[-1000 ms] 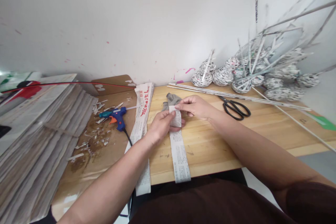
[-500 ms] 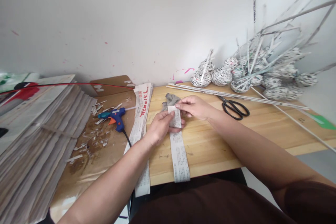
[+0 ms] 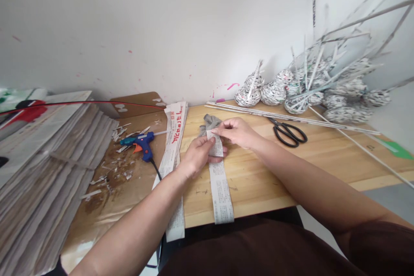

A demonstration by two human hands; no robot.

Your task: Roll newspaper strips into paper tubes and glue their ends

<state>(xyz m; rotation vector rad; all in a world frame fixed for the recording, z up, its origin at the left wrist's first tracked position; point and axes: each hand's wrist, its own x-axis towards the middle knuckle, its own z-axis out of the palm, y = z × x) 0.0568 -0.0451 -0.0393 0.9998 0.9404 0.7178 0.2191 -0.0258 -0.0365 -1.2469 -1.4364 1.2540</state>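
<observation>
Between my hands is a long newspaper strip point(image 3: 221, 194), its near end reaching the table's front edge. My left hand point(image 3: 199, 152) grips it, thumb on top and fingers beneath. The fingertips of my right hand point(image 3: 235, 133) pinch the strip's far end. Just beyond lies a crumpled grey cloth point(image 3: 212, 121), partly hidden by the strip and fingers. To the left rests a stack of more newspaper strips point(image 3: 168, 161) with red print on the far part; my left forearm passes over it.
A blue glue gun point(image 3: 144, 144) lies on stained brown cardboard point(image 3: 110, 207) among paper scraps. Stacked newspaper point(image 3: 54, 172) fills the left. Black scissors point(image 3: 289, 133), thin paper rods point(image 3: 284, 116) and several woven paper gourds point(image 3: 249, 95) are at the right, along the wall.
My right fingertips have shifted slightly left over the far end of the strip. My left hand keeps its hold, almost unmoved.
</observation>
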